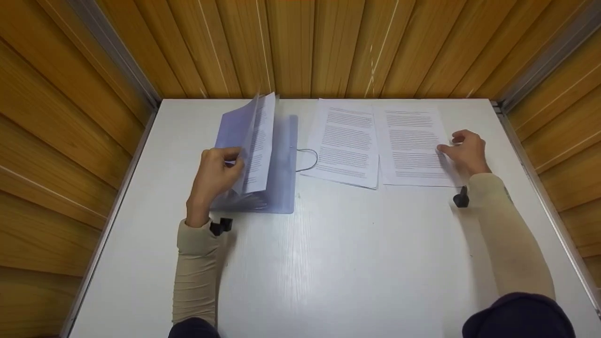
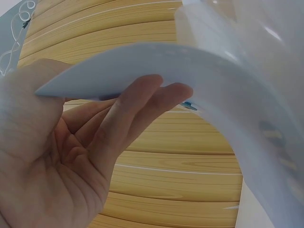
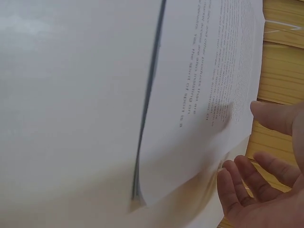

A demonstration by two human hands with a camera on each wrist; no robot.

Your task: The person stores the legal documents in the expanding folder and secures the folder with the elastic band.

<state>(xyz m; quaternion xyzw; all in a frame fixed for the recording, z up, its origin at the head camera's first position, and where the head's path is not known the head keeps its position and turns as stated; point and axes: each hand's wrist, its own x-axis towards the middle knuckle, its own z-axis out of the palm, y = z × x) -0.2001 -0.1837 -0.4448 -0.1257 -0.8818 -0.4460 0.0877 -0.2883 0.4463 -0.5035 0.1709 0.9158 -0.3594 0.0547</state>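
A translucent blue folder (image 1: pixel 283 183) lies spread on the left of the white table, its plastic sleeves and a printed page (image 1: pixel 264 145) standing up. Thumb and fingers of my left hand (image 1: pixel 213 171) pinch the left side of these raised sleeves; in the left wrist view a plastic sleeve (image 2: pixel 190 66) bends in a curve out of that hand. At the right, my right hand (image 1: pixel 468 151) is beside a printed sheet (image 1: pixel 413 141), thumb at its right edge. In the right wrist view the fingers (image 3: pixel 259 178) are loosely bent, apart from the thumb.
Another printed stack (image 1: pixel 350 141) lies between the folder and the right sheet, its lower edge slightly fanned. A dark elastic loop (image 1: pixel 315 162) sticks out from the folder's right edge. Wood-patterned walls (image 1: pixel 328 47) border the table (image 1: pixel 328 263) at the back and sides.
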